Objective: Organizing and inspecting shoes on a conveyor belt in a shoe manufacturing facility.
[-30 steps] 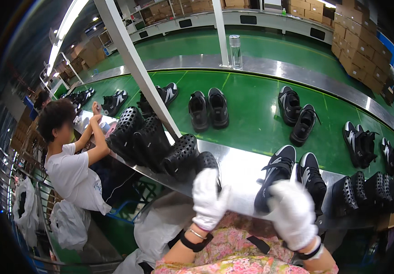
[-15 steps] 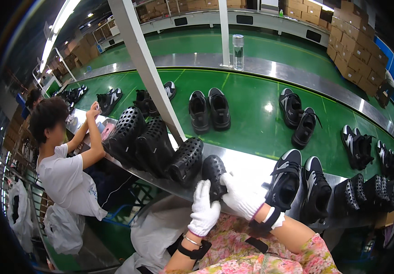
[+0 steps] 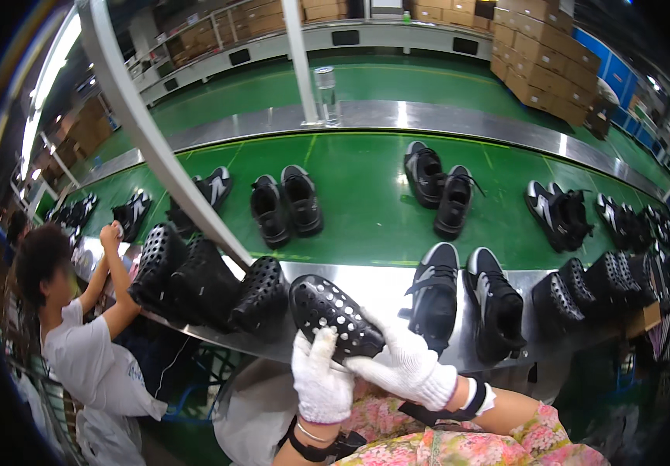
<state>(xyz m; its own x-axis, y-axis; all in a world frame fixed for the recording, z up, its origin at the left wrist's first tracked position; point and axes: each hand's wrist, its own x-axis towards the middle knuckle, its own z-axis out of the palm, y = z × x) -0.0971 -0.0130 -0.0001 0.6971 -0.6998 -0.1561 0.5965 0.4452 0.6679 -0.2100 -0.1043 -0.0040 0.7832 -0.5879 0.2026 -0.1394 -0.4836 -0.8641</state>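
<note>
A black shoe tree (image 3: 327, 312), shaped like a foot and full of round holes, is held between my two white-gloved hands in front of me. My left hand (image 3: 322, 379) grips its lower left side, fingers bent against the holes. Along its right edge lies my right hand (image 3: 411, 363), closed round the heel end. To the right of my hands, a black-and-grey sneaker (image 3: 434, 291) and a second sneaker (image 3: 495, 303) stand on the metal ledge (image 3: 366, 281). Another perforated shoe tree (image 3: 261, 293) stands just left of the held one.
Several dark perforated shoe trees (image 3: 165, 260) stand further left, and more (image 3: 583, 283) on the right. Sneaker pairs sit along the green belt (image 3: 366, 225). A white post (image 3: 156, 147) slants across the left. Beside it works a co-worker (image 3: 78, 342). A clear bottle (image 3: 325, 97) stands beyond the belt.
My view has swung to the right, so the scene sits further left. The shoe tree has been raised and tipped, and its holed top now faces me. Both hands remain on it.
</note>
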